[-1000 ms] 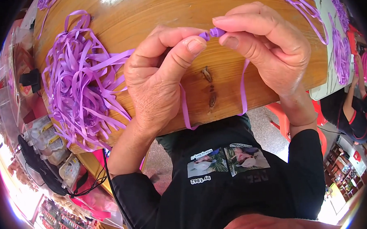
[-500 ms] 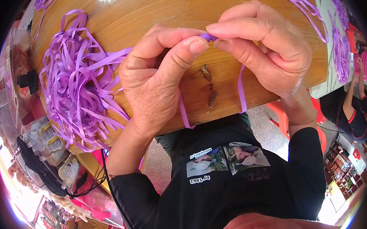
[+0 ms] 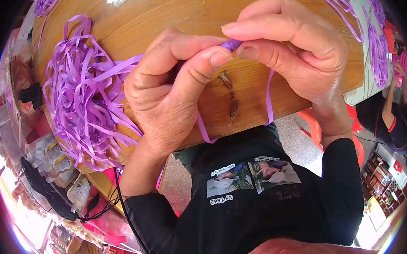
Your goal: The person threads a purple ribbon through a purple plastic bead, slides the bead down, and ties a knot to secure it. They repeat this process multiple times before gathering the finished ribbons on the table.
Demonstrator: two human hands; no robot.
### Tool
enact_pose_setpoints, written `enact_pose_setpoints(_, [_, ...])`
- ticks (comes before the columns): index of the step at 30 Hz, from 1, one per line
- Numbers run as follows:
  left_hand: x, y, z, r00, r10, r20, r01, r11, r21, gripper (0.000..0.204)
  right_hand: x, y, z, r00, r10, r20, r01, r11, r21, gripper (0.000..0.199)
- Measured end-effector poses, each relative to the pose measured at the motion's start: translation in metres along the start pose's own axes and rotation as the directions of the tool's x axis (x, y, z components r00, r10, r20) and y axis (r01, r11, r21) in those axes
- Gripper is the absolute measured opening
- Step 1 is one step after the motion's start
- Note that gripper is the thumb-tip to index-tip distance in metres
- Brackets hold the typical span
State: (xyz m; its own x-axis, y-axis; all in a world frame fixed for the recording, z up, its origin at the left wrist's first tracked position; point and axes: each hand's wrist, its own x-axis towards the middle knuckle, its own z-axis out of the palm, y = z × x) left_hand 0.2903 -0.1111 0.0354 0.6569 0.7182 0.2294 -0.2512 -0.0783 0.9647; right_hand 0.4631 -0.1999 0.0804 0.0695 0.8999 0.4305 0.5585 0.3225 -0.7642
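Note:
Above the wooden table (image 3: 171, 10) my two hands meet at a small bunched part of a purple ribbon (image 3: 231, 45). My left hand (image 3: 165, 88) pinches it between thumb and forefinger. From the other side, the thumb and fingers of my right hand (image 3: 295, 46) close on the same spot; the fingertips partly cover it, so its exact form is hard to make out. Two lengths of this ribbon hang below my hands toward the table's near edge. Left of my left hand lies a big tangled heap of purple ribbon (image 3: 82, 96).
More purple ribbons (image 3: 339, 7) lie at the table's far right. Further bunches (image 3: 377, 51) rest on a pale table beyond it. At left stand plastic containers (image 3: 55, 156) and a black mesh pouch (image 3: 42, 188). A red stool (image 3: 312, 122) and another person's arm (image 3: 388, 105) are at right.
The forefinger of my right hand has lifted slightly and slid left over the bunched ribbon. My left hand has shifted a little to the left. The ribbon heap stays put.

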Motion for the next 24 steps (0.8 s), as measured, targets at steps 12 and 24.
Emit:
enact_pose_setpoints(12, [-0.002, 0.005, 0.002, 0.999, -0.045, -0.003, 0.045, 0.998, -0.054, 0.008, -0.005, 0.015, 0.007, 0.978, -0.210, 0.008, 0.210, 0.978, 0.011, 0.021])
enact_pose_setpoints(24, [-0.003, 0.004, 0.003, 0.998, 0.033, 0.045, -0.037, 0.994, 0.100, 0.004, -0.008, -0.011, 0.000, 0.996, 0.078, 0.036, -0.077, 0.997, -0.029, 0.019])
